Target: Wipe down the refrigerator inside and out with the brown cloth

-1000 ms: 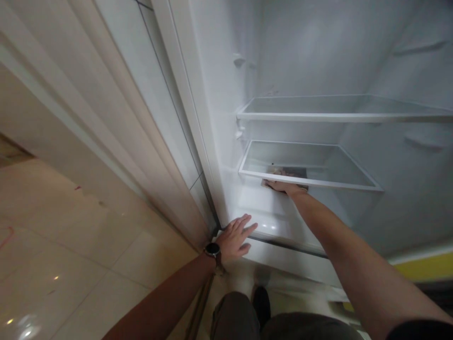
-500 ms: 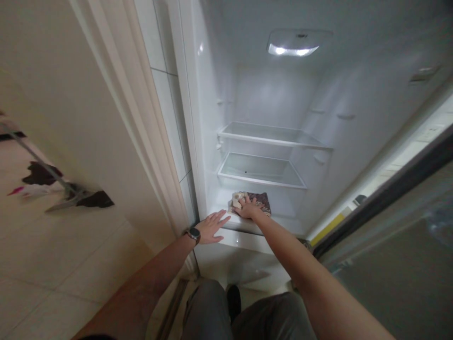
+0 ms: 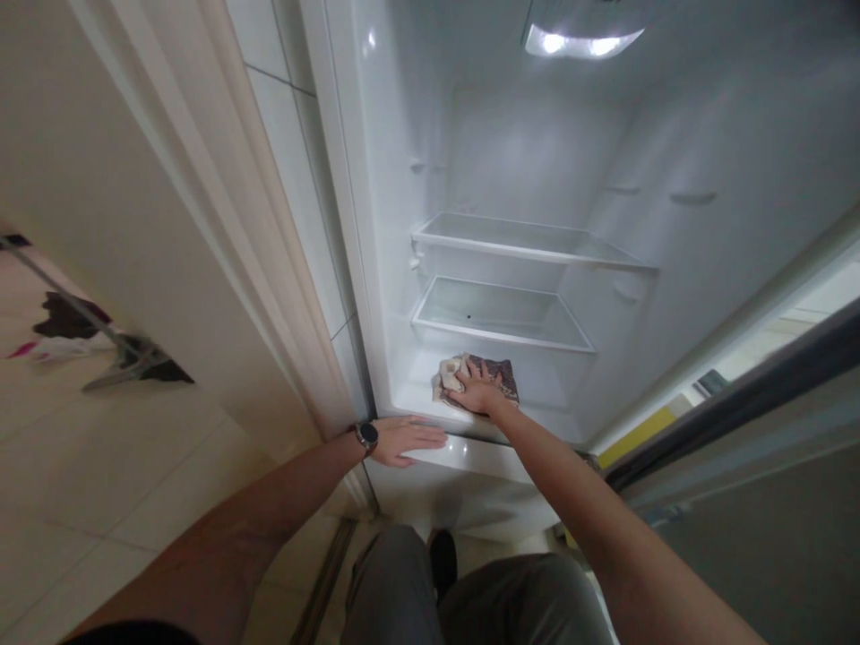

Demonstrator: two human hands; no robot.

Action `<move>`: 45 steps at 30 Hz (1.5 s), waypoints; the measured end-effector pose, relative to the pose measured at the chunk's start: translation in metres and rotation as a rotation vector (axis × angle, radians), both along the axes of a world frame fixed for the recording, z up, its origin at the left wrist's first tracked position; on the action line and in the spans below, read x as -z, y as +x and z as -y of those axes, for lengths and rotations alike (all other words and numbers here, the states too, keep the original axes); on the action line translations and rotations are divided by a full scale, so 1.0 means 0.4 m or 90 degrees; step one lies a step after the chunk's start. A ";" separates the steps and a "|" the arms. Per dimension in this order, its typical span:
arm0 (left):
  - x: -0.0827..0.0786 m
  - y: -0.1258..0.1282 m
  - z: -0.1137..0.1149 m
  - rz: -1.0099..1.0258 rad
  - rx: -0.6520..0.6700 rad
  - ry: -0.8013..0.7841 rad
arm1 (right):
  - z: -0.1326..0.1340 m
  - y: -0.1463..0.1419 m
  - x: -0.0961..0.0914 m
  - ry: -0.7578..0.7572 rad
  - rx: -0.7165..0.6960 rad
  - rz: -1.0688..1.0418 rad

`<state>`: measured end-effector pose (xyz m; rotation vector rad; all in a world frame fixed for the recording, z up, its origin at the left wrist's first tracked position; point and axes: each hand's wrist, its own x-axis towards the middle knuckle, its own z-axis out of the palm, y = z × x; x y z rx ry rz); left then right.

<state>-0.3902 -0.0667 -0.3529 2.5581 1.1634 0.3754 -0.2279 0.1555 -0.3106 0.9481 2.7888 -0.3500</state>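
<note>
My right hand (image 3: 478,391) lies flat with spread fingers on a folded, patterned brown-and-beige cloth (image 3: 505,374). It presses the cloth onto the white floor of an open refrigerator (image 3: 541,390), near the front lip. Just left of it, my left hand (image 3: 407,439), with a dark watch at the wrist, rests palm down along the refrigerator's front edge. Its fingers are stretched out and hold nothing. The cloth's underside is hidden.
Two glass shelves with white rims, an upper shelf (image 3: 537,249) and a lower shelf (image 3: 503,336), sit above the cloth. A lamp (image 3: 584,43) glows overhead. The open door (image 3: 752,484) stands at right; a wall edge (image 3: 221,215) runs close at left.
My left hand has shifted right and settled onto the front edge, its fingers closer together. The right hand stays on the cloth. The view has tilted slightly down and come nearer.
</note>
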 end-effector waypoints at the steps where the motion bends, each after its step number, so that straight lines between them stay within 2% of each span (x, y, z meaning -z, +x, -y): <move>1: -0.001 0.000 -0.002 0.004 0.001 0.000 | -0.004 -0.006 0.001 -0.001 0.002 0.002; 5: -0.001 0.002 -0.002 0.007 -0.016 0.014 | -0.010 -0.015 0.004 0.006 0.009 0.009; 9: -0.005 0.008 0.005 -0.033 -0.001 0.074 | -0.004 -0.010 0.001 0.005 0.010 -0.018; 11: -0.003 0.011 0.008 -0.070 -0.036 0.107 | -0.001 -0.008 0.000 0.000 0.009 -0.032; 13: 0.006 0.013 0.009 -0.098 -0.156 0.163 | 0.002 -0.007 -0.001 -0.002 0.008 -0.040; 15: 0.023 0.013 0.005 -0.105 -0.323 0.230 | 0.003 -0.009 -0.002 0.000 0.009 -0.040; 17: 0.040 0.013 -0.002 -0.108 -0.424 0.271 | 0.002 -0.011 -0.001 0.004 0.014 -0.032; 18: 0.048 0.012 -0.006 -0.114 -0.436 0.276 | 0.002 -0.012 0.000 0.004 0.016 -0.027; 21: 0.059 0.011 -0.014 -0.146 -0.406 0.257 | -0.001 -0.014 0.004 0.006 0.016 -0.032; 27: 0.051 0.026 -0.012 -0.149 -0.425 0.222 | -0.006 -0.017 0.010 0.009 0.013 -0.040; 28: 0.055 0.032 -0.007 -0.137 -0.444 0.223 | -0.006 -0.017 0.010 0.010 0.016 -0.042; 30: 0.073 0.042 0.014 -0.091 -0.531 0.249 | -0.005 -0.018 0.011 0.010 0.023 -0.048; 34: 0.110 0.057 0.067 0.077 -0.818 0.399 | -0.005 -0.018 0.012 0.008 0.024 -0.049; 37: 0.098 0.057 0.070 0.188 -0.965 0.464 | -0.007 -0.018 0.014 0.012 0.021 -0.042; 39: 0.073 0.052 0.044 0.250 -1.021 0.457 | -0.008 -0.018 0.014 0.019 0.016 -0.046; 42: 0.046 0.038 -0.013 0.355 -1.049 0.412 | -0.007 -0.016 0.014 0.029 0.014 -0.052; 45: 0.056 0.026 -0.055 0.427 -1.048 0.373 | -0.006 -0.014 0.016 0.033 0.011 -0.059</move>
